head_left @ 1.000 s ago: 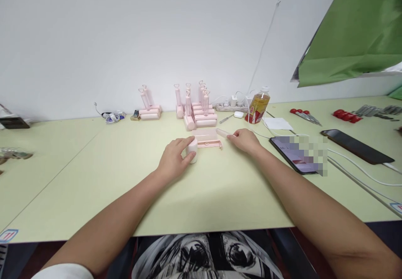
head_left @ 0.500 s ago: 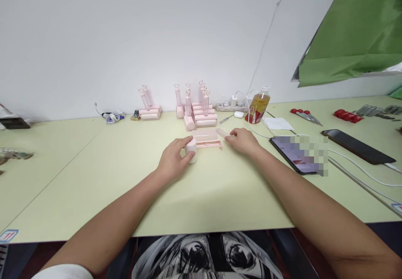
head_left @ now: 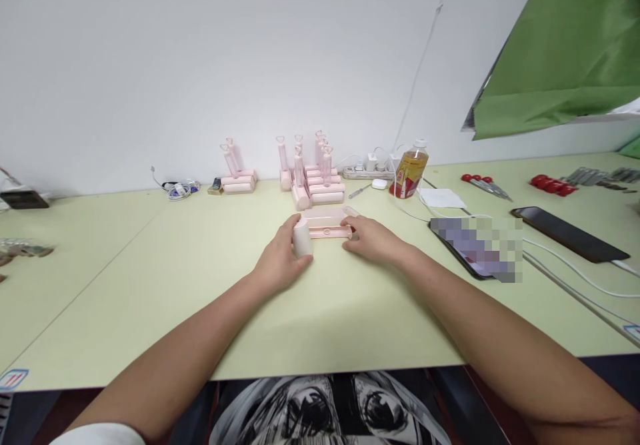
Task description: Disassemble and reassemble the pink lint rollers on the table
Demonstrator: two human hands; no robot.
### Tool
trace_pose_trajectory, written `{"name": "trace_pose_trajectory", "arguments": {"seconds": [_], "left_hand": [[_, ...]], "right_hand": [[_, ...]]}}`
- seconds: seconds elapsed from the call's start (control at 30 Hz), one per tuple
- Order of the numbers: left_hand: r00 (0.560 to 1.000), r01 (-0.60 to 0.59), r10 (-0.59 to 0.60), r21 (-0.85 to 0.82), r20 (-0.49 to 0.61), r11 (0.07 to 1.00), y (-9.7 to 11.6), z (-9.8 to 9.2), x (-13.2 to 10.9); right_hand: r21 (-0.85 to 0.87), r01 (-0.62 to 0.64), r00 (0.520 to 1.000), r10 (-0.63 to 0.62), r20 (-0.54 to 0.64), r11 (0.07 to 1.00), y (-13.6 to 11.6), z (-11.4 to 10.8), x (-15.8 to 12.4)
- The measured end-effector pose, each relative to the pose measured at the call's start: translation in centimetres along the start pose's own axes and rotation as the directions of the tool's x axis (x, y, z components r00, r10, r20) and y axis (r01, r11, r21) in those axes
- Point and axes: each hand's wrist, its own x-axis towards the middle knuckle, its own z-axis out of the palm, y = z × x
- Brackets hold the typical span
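Fingers and thumb of my left hand are around a short white roll with a pink end, which leans slightly on the table. Just right of it lies a slim pink lint roller frame. My right hand has its fingers and thumb around the right end of this frame. Behind the frame lies a pale pink, see-through cover. A clear handle piece shows in part beyond my right fingertips.
Several pink lint rollers with upright handles stand near the wall, and more to their left. A drink bottle, a power strip, a screwdriver, white paper, cables and two phones occupy the right side.
My right hand has moved left and nearer, from the clear handle piece to the frame's right end. The white roll has shifted slightly left and tilted in my left hand.
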Motion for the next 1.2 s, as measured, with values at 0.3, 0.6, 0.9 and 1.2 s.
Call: {"name": "trace_pose_trajectory", "arguments": {"seconds": [0.3,0.6,0.9,1.2], "left_hand": [[0.997,-0.079,0.076,-0.102,-0.032,0.992,-0.6,1.3,0.4],[0.982,0.164,-0.187,-0.445,-0.009,0.880,-0.8,-0.3,1.1],[0.938,0.323,-0.294,-0.774,0.184,0.545,-0.4,-0.5,1.7],[0.874,0.451,-0.030,-0.787,0.485,0.421,0.8,-0.1,0.5]], "right_hand": [[0.079,-0.015,1.000,0.014,0.009,0.997,-0.2,0.1,-0.2],[0.476,0.025,0.985,0.060,-0.163,0.879,0.0,0.8,0.2],[0.885,0.010,0.994,0.091,-0.059,0.465,-1.5,0.7,0.1],[0.952,-0.118,0.993,0.053,0.107,0.282,-2.7,1.6,-0.2]]}}
